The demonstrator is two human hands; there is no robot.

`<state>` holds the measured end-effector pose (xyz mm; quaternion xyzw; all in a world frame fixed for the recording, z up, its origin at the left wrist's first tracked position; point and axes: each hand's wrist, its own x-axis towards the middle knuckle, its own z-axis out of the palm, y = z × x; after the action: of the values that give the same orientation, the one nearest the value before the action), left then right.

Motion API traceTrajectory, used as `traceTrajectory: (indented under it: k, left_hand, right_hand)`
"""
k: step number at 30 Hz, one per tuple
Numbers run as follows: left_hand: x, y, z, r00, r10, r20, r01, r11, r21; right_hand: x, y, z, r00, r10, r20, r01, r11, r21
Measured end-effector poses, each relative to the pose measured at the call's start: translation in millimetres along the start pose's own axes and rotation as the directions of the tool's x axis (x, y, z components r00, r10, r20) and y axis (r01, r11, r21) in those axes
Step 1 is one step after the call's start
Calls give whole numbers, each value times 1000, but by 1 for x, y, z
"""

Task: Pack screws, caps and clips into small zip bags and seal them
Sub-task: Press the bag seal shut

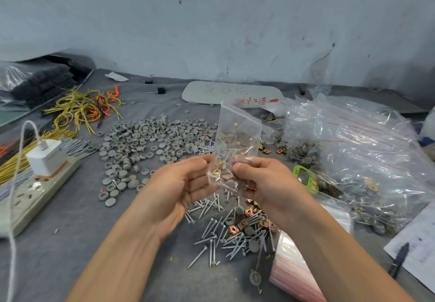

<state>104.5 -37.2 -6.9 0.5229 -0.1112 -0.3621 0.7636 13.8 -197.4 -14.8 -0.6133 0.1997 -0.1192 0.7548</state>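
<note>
While the fingers of my left hand (pixel 179 188) and right hand (pixel 266 184) grasp the filled bag (pixel 237 137) above the grey bench (pixel 94 243), loose caps (pixel 146 141) and screws (pixel 211 231) lie below; scuffed wall (pixel 211 19) behind.

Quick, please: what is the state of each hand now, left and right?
Left hand: holds the small zip bag at its lower left edge.
Right hand: pinches the lower part of the same bag, thumb in front.
</note>
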Motion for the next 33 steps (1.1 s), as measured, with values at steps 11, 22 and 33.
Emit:
traceTrajectory:
  k: [11, 22, 33]
  left_hand:
    - [-2, 1, 3, 998, 38, -46, -34, 995, 96]
    - [-4, -3, 0, 998, 45, -44, -28, 944, 329]
    - [0, -1, -5, 996, 5, -91, 15, 975, 220]
  right_hand:
    - [1, 3, -2, 996, -83, 35, 81, 995, 56]
    - [5, 3, -4, 995, -58, 84, 50, 995, 91]
    - [4, 2, -3, 992, 2, 127, -20, 989, 143]
